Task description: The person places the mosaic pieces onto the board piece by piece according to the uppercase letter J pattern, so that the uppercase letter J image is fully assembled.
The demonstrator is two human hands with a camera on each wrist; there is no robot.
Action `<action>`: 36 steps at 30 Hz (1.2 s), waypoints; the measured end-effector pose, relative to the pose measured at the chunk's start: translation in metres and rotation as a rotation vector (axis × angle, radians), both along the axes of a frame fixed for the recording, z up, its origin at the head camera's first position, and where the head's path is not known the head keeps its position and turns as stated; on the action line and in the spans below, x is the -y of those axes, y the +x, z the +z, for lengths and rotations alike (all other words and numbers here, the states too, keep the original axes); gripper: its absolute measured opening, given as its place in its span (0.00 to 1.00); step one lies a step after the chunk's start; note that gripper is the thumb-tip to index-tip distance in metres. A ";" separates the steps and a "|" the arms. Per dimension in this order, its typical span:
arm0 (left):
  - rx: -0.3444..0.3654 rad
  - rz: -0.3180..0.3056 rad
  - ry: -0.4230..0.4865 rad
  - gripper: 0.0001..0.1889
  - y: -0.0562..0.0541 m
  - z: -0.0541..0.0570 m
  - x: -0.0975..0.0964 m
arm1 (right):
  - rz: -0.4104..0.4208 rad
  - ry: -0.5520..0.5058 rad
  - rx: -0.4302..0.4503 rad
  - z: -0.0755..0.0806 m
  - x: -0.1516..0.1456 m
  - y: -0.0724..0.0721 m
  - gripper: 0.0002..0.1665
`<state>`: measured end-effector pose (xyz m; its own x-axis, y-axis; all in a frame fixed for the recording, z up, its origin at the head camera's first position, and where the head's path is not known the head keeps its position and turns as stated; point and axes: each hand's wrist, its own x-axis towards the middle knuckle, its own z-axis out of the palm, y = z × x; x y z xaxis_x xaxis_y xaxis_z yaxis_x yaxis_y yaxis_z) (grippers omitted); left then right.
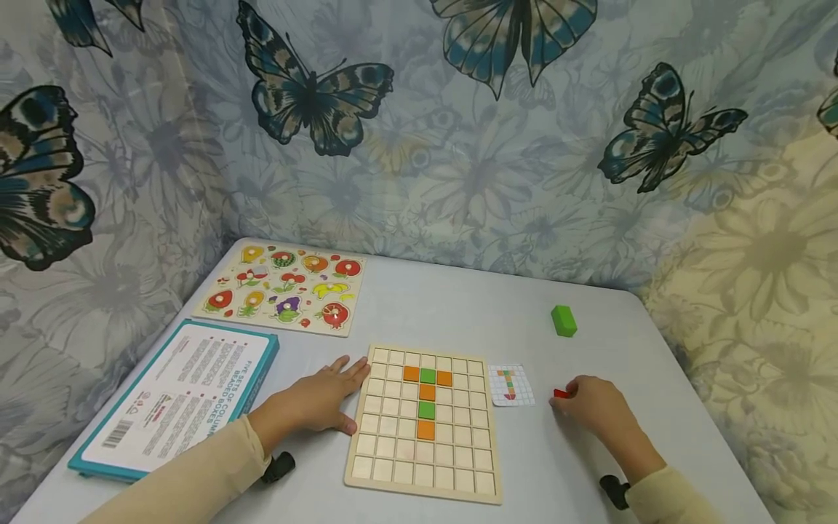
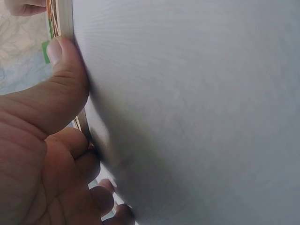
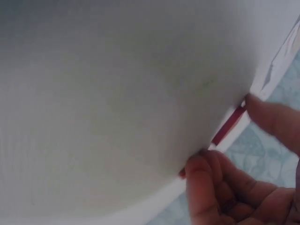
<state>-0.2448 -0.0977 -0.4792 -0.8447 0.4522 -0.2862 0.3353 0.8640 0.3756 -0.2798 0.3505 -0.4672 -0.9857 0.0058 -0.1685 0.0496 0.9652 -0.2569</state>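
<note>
In the head view my left hand rests at the left edge of a wooden grid board, fingers spread, thumb touching the rim. Orange tiles and green tiles form a T shape on the board. On the right, my right hand has its thumb and curled fingertips at a small red tile low over the table. The right wrist view shows a red strip between thumb and fingers, and a second red bit beside the fingertips.
A small pattern card lies just right of the board. Farther back stands a green block. At the left are a blue-edged box and a fruit puzzle board. Patterned fabric hangs behind the table.
</note>
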 end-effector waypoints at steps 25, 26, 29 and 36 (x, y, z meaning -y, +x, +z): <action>0.012 -0.001 -0.039 0.54 -0.006 -0.007 0.001 | 0.489 -0.165 -0.076 0.002 0.172 0.078 0.16; 0.013 0.002 -0.037 0.54 -0.006 -0.006 0.000 | 0.495 -0.151 -0.076 0.001 0.176 0.079 0.16; 0.016 0.001 -0.030 0.54 -0.006 -0.007 0.000 | 0.503 -0.123 -0.059 -0.001 0.183 0.079 0.16; 0.006 -0.009 -0.028 0.54 -0.003 -0.006 0.000 | 0.558 -0.094 -0.086 -0.002 0.185 0.078 0.18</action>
<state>-0.2480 -0.0976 -0.4852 -0.8387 0.4518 -0.3040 0.3411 0.8710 0.3536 -0.2014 0.1658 -0.4695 -0.8453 -0.5306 -0.0621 -0.4859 0.8120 -0.3235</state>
